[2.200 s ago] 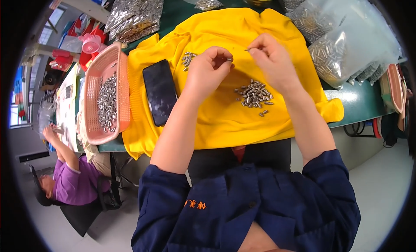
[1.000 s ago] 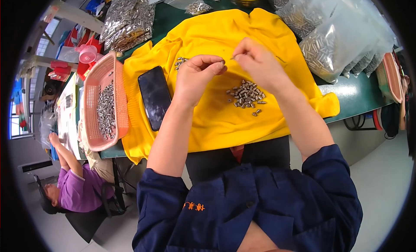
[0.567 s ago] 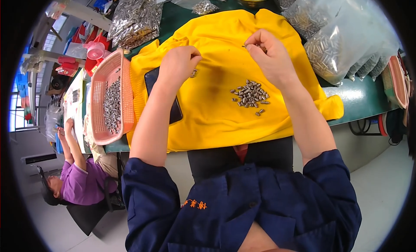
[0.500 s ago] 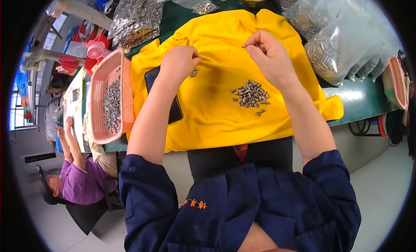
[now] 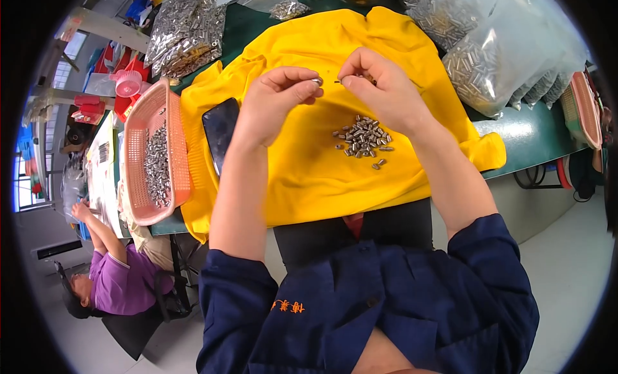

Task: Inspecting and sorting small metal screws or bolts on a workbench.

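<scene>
My left hand (image 5: 283, 100) is closed in a pinch, with a small shiny metal piece (image 5: 316, 81) at its fingertips. Facing it across a narrow gap, my right hand (image 5: 386, 94) pinches a short, thin dark pin (image 5: 337, 82). More small pieces seem tucked under the curled fingers of that hand, mostly hidden. Both hands are above a yellow cloth (image 5: 302, 181) spread over the table. Below and between them lies a loose pile of small cylindrical metal parts (image 5: 365, 137), with a few strays at its near side.
Left of the cloth stands a pink basket (image 5: 180, 174) holding metal parts. A dark phone (image 5: 219, 132) lies partly behind my left forearm. Clear bags of metal parts (image 5: 473, 65) crowd the right, another bag (image 5: 187, 33) the back left. A person in purple (image 5: 125, 277) sits far left.
My left hand has moved right, toward my right hand, and now shows a small metal piece at its fingertips. My right hand has come slightly left. The whole view has shifted a little.
</scene>
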Motion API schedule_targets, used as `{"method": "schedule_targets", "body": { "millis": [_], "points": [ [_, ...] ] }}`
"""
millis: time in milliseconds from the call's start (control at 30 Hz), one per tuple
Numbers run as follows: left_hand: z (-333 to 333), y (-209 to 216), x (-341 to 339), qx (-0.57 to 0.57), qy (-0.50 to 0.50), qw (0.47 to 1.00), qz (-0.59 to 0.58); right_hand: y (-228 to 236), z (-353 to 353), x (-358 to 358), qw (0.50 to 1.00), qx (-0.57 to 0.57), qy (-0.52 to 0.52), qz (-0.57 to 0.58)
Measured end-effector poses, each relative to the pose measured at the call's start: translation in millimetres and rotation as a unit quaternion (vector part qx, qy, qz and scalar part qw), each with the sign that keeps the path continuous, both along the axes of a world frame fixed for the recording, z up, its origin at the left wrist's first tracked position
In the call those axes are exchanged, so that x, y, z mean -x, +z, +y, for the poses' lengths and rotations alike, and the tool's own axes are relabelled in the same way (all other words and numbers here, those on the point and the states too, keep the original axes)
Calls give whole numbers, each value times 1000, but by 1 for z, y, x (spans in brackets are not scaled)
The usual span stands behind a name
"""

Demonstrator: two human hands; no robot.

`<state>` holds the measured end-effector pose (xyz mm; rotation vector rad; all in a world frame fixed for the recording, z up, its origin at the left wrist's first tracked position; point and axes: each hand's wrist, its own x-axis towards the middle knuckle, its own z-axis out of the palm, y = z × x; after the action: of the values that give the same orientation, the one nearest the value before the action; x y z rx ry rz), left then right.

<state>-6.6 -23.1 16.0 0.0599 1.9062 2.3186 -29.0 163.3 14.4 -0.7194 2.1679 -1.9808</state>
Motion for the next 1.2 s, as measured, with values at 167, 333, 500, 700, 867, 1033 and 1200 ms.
{"method": "schedule_targets", "body": {
  "millis": [167, 333, 500, 700, 867, 1033, 1200],
  "points": [
    [12, -5, -8, -98, -29, 994, -32, 7, -1, -5, 999, 22, 26, -13],
    [11, -8, -8, -112, -31, 993, -36, 9, -1, -6, 999, -6, 38, -21],
    [11, -9, -8, -109, -33, 993, -25, 8, -2, -7, 999, -19, 30, 17],
    [16, -9, -8, -18, -9, 1000, 3, 8, -5, -12, 978, -146, -16, 150],
    [18, -7, -10, 106, 9, 994, 30, -2, -10, -11, 959, -209, -28, 187],
    [24, -3, -9, 355, 48, 922, 147, -5, -10, -9, 952, -226, -45, 201],
    [5, -6, -9, 349, 97, 930, 52, 8, 0, -4, 980, -111, -119, 114]
  ]
}}
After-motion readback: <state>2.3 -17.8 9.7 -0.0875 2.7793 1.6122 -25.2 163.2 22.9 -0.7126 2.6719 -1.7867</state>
